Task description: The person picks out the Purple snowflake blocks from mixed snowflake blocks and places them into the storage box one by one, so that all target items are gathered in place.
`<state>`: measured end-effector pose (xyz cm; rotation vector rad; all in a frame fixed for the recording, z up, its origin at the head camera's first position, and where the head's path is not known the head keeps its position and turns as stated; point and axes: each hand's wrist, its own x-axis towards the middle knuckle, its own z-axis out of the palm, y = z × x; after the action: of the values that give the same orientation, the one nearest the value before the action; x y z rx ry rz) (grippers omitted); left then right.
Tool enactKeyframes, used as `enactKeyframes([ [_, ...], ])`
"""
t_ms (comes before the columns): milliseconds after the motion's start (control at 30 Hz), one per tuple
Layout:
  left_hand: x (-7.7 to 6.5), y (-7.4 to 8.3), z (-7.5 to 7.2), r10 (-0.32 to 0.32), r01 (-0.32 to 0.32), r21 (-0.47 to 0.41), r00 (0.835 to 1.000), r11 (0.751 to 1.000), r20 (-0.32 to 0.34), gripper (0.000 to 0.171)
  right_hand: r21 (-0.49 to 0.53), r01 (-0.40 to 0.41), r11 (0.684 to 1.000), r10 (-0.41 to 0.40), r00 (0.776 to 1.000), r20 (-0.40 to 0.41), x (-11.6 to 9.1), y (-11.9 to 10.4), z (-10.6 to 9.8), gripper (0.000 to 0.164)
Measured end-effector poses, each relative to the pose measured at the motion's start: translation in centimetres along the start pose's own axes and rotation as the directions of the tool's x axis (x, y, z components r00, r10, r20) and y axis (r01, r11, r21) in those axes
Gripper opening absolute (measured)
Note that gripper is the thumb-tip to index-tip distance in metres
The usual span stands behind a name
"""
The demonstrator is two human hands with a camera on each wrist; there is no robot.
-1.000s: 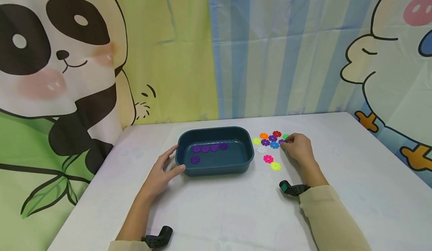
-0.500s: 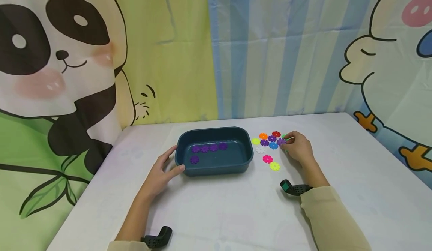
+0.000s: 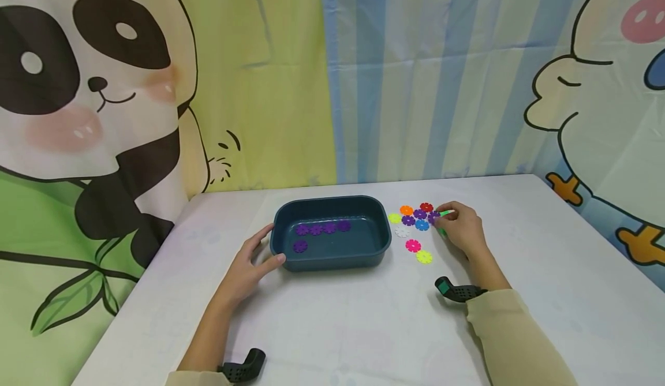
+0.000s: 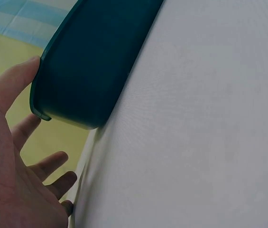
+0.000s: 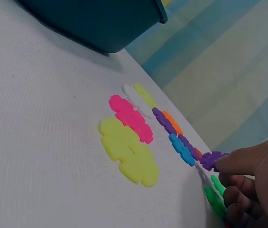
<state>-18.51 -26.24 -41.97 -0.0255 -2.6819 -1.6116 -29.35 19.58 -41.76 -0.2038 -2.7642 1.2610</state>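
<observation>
In the head view, my left hand (image 3: 250, 270) spans the left end of a dark teal plastic basin (image 3: 332, 263), its fingers spread. The left wrist view puts its thumb and index fingertips at the basin's rim (image 4: 35, 90). Several purple snowflake discs (image 3: 316, 229) lie inside. To the right, my right hand (image 3: 461, 227) pinches another purple snowflake disc (image 5: 211, 160) between thumb and fingers. Under that hand lie green discs (image 5: 214, 199), partly hidden by its fingers. Beside it are blue (image 3: 422, 225), red (image 3: 426, 207) and orange (image 3: 406, 210) discs.
Pink (image 3: 413, 246), yellow (image 3: 424, 257) and white (image 3: 402, 232) discs lie between the basin and my right forearm. The white-covered table (image 3: 353, 328) ends at a printed curtain (image 3: 405, 86) behind. A black wrist mount (image 3: 457, 289) sits low on the right arm.
My right hand has shifted slightly right with the purple disc pinched in its fingers, and more of the green discs shows. The left hand and basin stay in place.
</observation>
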Motion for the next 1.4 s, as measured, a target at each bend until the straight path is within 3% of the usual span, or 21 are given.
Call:
enactKeyframes([
  [367, 0.0, -0.1, 0.0, 0.004, -0.004, -0.004, 1.0, 1.0, -0.002, 0.077, 0.143, -0.028, 0.989, 0.048, 0.989, -0.137, -0.3, -0.9, -0.1, 0.039],
  [767, 0.0, -0.3, 0.1, 0.023, -0.023, 0.003, 1.0, 1.0, -0.008, 0.076, 0.357, -0.018, 0.934, 0.08, 0.984, -0.159, -0.6, -2.8, -0.5, 0.048],
  [1233, 0.2, -0.4, 0.2, 0.004, -0.004, 0.008, 1.0, 1.0, -0.009, 0.076, 0.564, -0.048, 0.825, 0.083, 0.996, -0.037, -1.2, -6.1, 0.1, 0.049],
  [1400, 0.2, -0.3, 0.1, 0.001, 0.0, 0.01, 1.0, 1.0, -0.009, 0.077, 0.576, -0.089, 0.813, 0.107, 0.994, 0.003, -1.4, -6.9, 0.4, 0.048],
])
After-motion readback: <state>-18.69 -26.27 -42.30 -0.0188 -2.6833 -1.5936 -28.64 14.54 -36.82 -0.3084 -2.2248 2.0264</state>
